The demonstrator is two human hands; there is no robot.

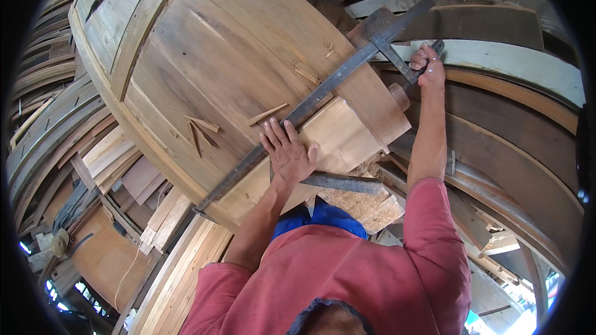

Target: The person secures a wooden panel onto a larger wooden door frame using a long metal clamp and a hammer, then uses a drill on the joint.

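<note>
A long steel bar clamp (338, 79) lies across a panelled wooden door (245, 31), reaching from the door's left edge to past its right edge. My left hand (289, 154) rests flat with fingers spread, its fingertips by the clamp's bar. At the right, my right hand (429, 67) is closed around the clamp's screw handle (438, 47). A small wood block (399, 96) sits at the door's edge near the screw. One thin wooden wedge (268, 114) lies near my left fingertips, and several loose slivers (202, 129) lie farther left on the panel.
Stacked boards (509, 90) fill the right side, close beyond my right hand. More timber pieces (46, 121) are piled at the left. A dark metal bar (344, 182) juts out near my body, above wood shavings (363, 208). Light planks (186, 273) lie at the lower left.
</note>
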